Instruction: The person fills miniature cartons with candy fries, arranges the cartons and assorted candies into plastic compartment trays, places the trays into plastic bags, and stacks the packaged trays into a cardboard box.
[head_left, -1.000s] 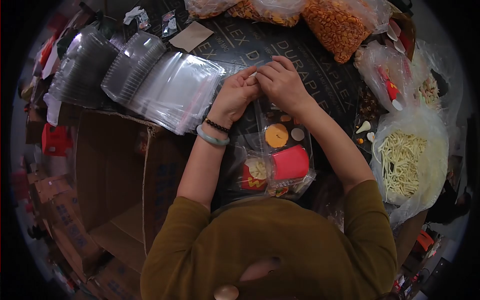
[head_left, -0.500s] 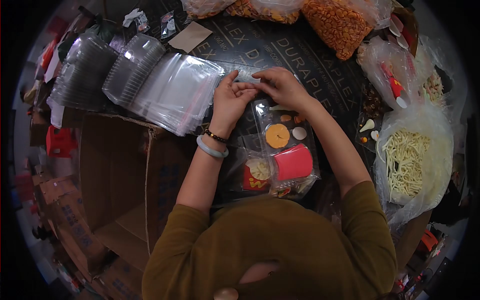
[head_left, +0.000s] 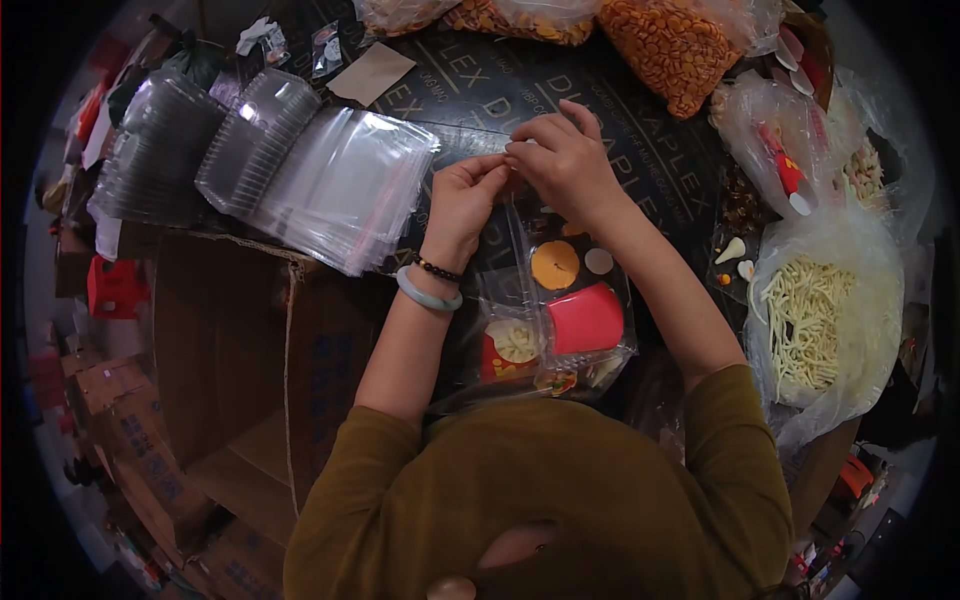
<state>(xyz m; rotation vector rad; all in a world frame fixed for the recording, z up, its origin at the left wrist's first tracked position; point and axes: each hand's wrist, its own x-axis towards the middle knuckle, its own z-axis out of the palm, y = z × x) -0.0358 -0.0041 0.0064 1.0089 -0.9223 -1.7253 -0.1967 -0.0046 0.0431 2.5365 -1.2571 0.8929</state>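
Observation:
My left hand (head_left: 465, 205) and my right hand (head_left: 565, 165) meet fingertip to fingertip above the dark table. Both are pinched, and whatever lies between the fingertips is too small to make out. Just below them lies a clear package holding an orange disc (head_left: 555, 265), a small white disc (head_left: 599, 261) and a pink-red piece (head_left: 586, 319). Left of that piece, a red packet with a cream-coloured top (head_left: 511, 341) shows through clear plastic. A stack of clear bags (head_left: 345, 185) fans out to the left of my left hand.
Clear plastic trays (head_left: 260, 140) stand stacked at the left, above an open cardboard box (head_left: 225, 350). A cardboard piece (head_left: 371, 74) lies at the upper left. Bags of orange pieces (head_left: 675, 55) line the back; a bag of pale strips (head_left: 808, 320) sits at the right.
My hands separated slightly around the fingertips, then closed together again. My left fingers, more spread half a second ago, are now pinched. The view has shifted slightly.

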